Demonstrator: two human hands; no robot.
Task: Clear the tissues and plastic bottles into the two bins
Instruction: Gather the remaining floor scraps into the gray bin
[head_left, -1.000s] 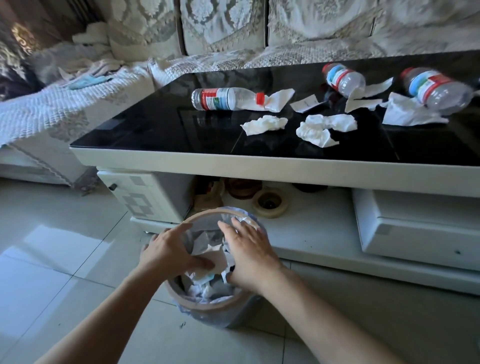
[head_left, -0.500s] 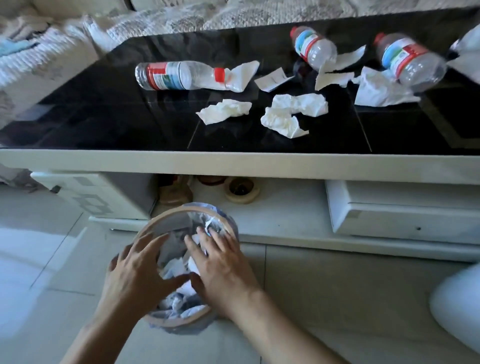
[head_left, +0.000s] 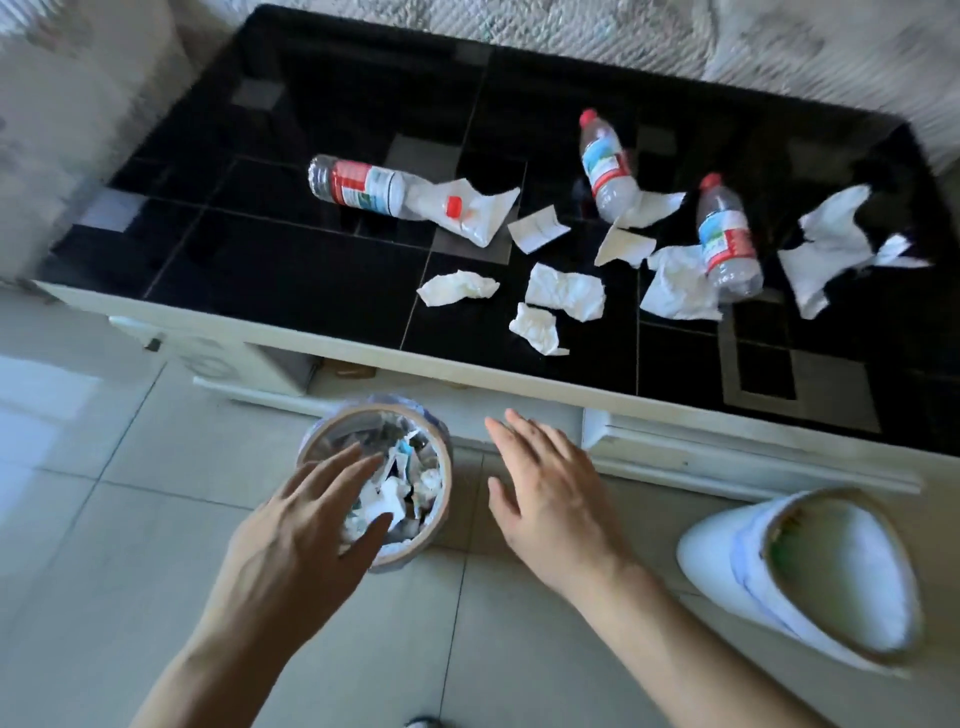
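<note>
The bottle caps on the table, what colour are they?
Red, on all three plastic bottles; the head view, the only one, shows it.

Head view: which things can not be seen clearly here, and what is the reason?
- Tissue bin: the left hand covers part of its opening, so how full it is stays unclear.
- White bin: the inside is only partly seen, its contents blurred.
- Bottle labels, such as on the left bottle: the print is too small to read.
- Sofa: blurred, cut off by the top edge.

Probably home lounge: sofa, coffee table.
</note>
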